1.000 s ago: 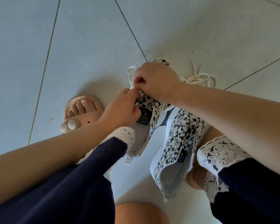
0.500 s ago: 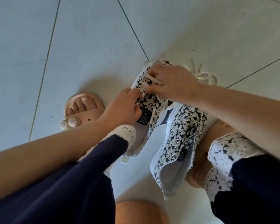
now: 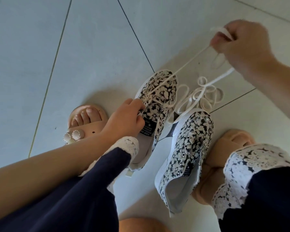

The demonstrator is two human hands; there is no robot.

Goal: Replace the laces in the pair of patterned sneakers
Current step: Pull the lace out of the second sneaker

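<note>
Clamped round the taut lace (image 3: 191, 60) with right grip (image 3: 241, 42), raised over the floor (image 3: 90, 47); pinching the eyelet edge of the laced sneaker (image 3: 159, 92) with left grip (image 3: 124, 118). Just beside on the floor: the bare sneaker (image 3: 189, 148), then loose laces (image 3: 203, 96) heaped past both toes. Best to pull straight along the eyelet row, press the sneaker down, steer clear of the heap.

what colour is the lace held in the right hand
A cream-white flat lace, clearest in the head view.
</note>
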